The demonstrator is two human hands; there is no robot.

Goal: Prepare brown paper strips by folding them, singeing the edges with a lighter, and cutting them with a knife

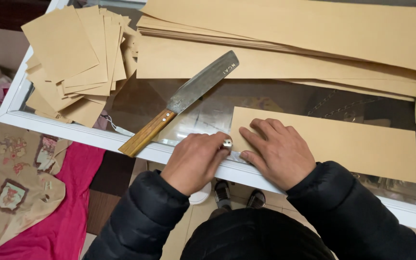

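Our right hand (279, 153) lies flat, open, pinning the paper strip (328, 142) on the table (97, 136); our left hand (196, 161) seems closed on a small metal piece (227, 143); press evenly along the edge

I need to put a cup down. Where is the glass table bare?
Bare glass lies between the cut paper pile and the knife, and right of the blade, above the paper strip. The long sheets crowd the far side; both hands fill the near edge.
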